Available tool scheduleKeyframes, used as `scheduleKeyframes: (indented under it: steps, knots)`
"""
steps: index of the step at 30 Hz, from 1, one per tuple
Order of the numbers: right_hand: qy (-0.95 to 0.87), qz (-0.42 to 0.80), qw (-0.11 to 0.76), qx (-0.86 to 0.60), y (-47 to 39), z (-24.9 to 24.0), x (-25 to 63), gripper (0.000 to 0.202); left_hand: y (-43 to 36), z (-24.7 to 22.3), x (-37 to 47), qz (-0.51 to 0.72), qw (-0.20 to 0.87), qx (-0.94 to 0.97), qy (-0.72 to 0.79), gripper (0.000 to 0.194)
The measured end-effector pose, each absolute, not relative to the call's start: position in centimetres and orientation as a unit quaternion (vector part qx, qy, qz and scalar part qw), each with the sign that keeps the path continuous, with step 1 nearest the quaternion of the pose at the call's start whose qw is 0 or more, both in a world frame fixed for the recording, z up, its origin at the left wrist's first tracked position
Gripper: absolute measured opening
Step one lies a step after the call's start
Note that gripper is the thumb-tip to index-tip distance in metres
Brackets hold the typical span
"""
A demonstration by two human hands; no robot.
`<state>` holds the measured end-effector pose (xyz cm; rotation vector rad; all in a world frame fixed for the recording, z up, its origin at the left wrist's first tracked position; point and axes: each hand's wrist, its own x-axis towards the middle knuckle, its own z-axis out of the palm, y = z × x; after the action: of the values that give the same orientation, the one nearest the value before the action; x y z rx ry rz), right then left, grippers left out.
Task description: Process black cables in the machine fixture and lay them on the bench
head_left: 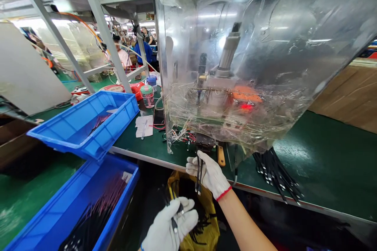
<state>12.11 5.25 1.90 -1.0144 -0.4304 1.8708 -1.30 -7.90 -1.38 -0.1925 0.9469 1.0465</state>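
My left hand (169, 223), in a white glove, is low in the view with its fingers curled around short black cables (174, 225) with metal-tipped ends. Higher and to the right, my gloved right hand (210, 172) grips a pair of black cables (199, 176), their silver tips hanging downward. That hand is at the bench edge, just below a dark metal fixture (205, 141) under a plastic-shrouded machine (226, 55). Beneath both hands, a yellow bag (213, 227) holds many black cable pieces.
Two blue bins stand at left: an upper bin (61, 135) with thin wires and a lower bin (35, 223) with bundled cables. A heap of black cables (275, 172) lies on the green bench (332, 157). A wooden handle (220, 156) is beside my right hand. People sit further back.
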Motion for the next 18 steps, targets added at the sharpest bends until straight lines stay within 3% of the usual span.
scheduleKeyframes:
  steps: [6, 11, 12, 15, 18]
  knots:
    - [-0.231, 0.797, 0.431, -0.354, 4.3, 1.6, 13.4, 0.031, -9.1, -2.0, -2.4, 0.437, 0.811, 0.042, 0.387, 0.025]
    - [-0.295, 0.865, 0.238, -0.328, -0.8, -4.3, 15.1, 0.059, -10.0, -3.2, -5.1, 0.291, 0.808, 0.252, 0.447, 0.036]
    - [-0.281, 0.869, 0.234, -0.333, -2.0, -5.6, 14.9, 0.059, -10.0, -3.5, -5.6, 0.243, 0.802, 0.302, 0.455, 0.036]
    - [-0.211, 0.843, 0.34, -0.358, -4.7, -8.2, 13.7, 0.046, -10.0, -4.4, -6.3, 0.134, 0.761, 0.417, 0.479, 0.034]
    - [-0.139, 0.804, 0.424, -0.394, -5.6, -8.7, 12.5, 0.036, -10.3, -5.3, -6.3, 0.111, 0.704, 0.434, 0.55, 0.027]
